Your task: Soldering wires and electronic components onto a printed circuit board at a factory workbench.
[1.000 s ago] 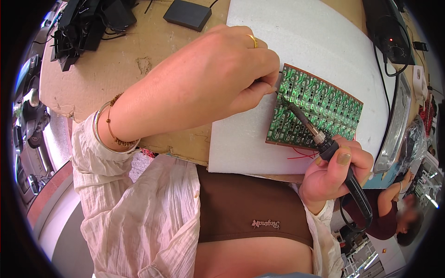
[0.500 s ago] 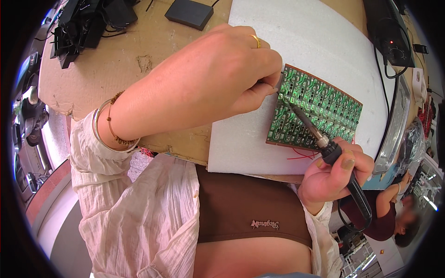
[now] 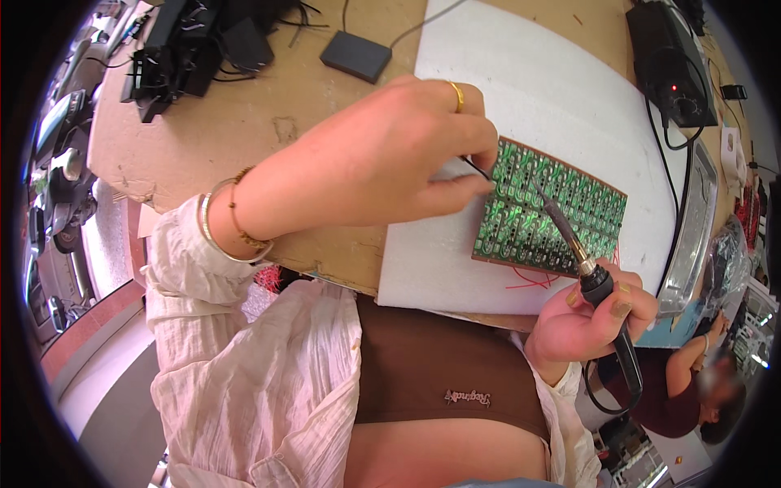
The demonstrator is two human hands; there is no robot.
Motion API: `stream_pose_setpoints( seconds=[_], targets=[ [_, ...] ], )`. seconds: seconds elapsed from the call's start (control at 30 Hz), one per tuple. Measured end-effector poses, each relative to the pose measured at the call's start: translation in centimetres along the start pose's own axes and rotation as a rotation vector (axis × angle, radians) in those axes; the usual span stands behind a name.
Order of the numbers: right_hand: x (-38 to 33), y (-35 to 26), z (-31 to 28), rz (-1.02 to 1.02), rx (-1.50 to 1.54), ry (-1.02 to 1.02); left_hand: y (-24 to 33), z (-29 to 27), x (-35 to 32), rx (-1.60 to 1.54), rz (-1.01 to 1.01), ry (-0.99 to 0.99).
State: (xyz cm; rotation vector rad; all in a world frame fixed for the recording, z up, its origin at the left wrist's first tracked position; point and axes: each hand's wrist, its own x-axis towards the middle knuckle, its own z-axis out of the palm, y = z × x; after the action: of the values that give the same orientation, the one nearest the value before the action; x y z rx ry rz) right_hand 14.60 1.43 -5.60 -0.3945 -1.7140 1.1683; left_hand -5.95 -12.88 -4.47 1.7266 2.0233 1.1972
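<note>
Resting on one white foam sheet (image 3: 561,106) atop the wooden bench (image 3: 268,122): one green circuit board (image 3: 553,215), the landmark. Left of board, left hand (image 3: 382,163) with fingers pinched together on a thin solder wire (image 3: 476,167), most of it hidden in the grip. Below board, right hand (image 3: 590,321) clamped around one soldering iron (image 3: 582,260), tip touching the board's middle. Beneath board's lower edge, thin red wires (image 3: 533,281), count unclear. Above and right of board, one black control box (image 3: 671,61); farther upper left, one flat black box (image 3: 355,55). Right of board, one metal tray (image 3: 691,236), contents hard to make out.
</note>
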Motion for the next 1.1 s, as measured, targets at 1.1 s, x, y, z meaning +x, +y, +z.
stream_pose_setpoints(
  seconds=[1.1],
  targets=[
    [0.4,0.3,-2.0,0.032,-0.096,-0.011,0.9,-0.7,1.6,0.272,0.128,0.013]
  ],
)
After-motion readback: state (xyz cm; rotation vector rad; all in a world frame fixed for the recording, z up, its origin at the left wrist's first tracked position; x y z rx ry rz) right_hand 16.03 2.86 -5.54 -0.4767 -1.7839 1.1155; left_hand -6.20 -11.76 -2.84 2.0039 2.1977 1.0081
